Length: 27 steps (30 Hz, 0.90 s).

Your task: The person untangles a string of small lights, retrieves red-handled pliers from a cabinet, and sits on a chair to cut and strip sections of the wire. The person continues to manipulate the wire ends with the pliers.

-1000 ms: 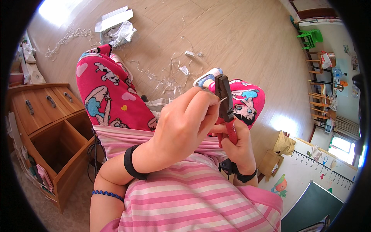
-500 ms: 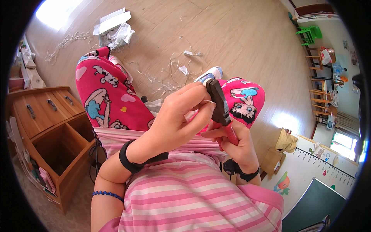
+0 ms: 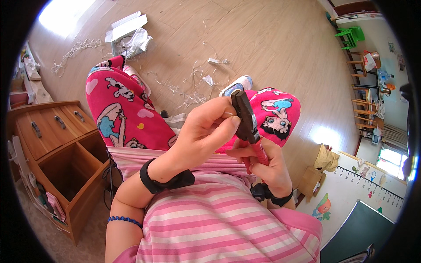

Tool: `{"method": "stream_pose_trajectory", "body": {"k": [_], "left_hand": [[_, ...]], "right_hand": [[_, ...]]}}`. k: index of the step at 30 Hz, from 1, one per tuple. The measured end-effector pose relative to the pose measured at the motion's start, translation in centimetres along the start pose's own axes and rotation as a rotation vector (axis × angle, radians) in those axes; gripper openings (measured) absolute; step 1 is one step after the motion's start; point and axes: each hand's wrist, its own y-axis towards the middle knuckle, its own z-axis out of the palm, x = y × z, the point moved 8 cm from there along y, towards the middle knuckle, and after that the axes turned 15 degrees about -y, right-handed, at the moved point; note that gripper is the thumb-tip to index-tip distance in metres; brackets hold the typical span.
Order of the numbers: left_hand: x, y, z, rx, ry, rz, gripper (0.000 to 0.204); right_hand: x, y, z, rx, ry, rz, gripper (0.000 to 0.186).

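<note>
In my right hand (image 3: 272,163) are pliers (image 3: 246,117) with dark metal jaws and red handles, my fingers wrapped round the grips. The jaws point up and slightly left, above my lap. My left hand (image 3: 204,133) is closed in a pinch right beside the jaws. A short bit of thin white wire (image 3: 228,113) shows at its fingertips; the rest is hidden by the fingers. Whether the jaws bite on the wire I cannot tell.
Loose white wires (image 3: 197,81) and a small white piece (image 3: 215,61) lie on the wooden floor ahead. An open white box (image 3: 127,27) sits farther left. A wooden cabinet (image 3: 52,118) stands at my left, a green chair (image 3: 351,37) at far right.
My left hand's thumb and fingers have drawn closer together beside the jaws. The pliers have shifted slightly left and tilted a little; the right hand keeps its grip.
</note>
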Motion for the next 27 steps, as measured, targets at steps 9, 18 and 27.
{"method": "stream_pose_trajectory", "body": {"k": [9,18,27], "left_hand": [[0.7,-0.1,-0.4,-0.017,-0.064,-0.034,0.012],[1.6,-0.1,-0.8,-0.037,-0.122,-0.063,0.015],[1.5,-0.2,-0.2,-0.017,-0.034,-0.022,0.011]], "right_hand": [[-0.4,0.1,0.3,0.107,0.022,-0.002,0.061],[-1.4,0.0,0.8,0.090,0.169,0.019,0.062],[-1.3,0.2,0.4,0.040,0.014,-0.060,0.064]]}}
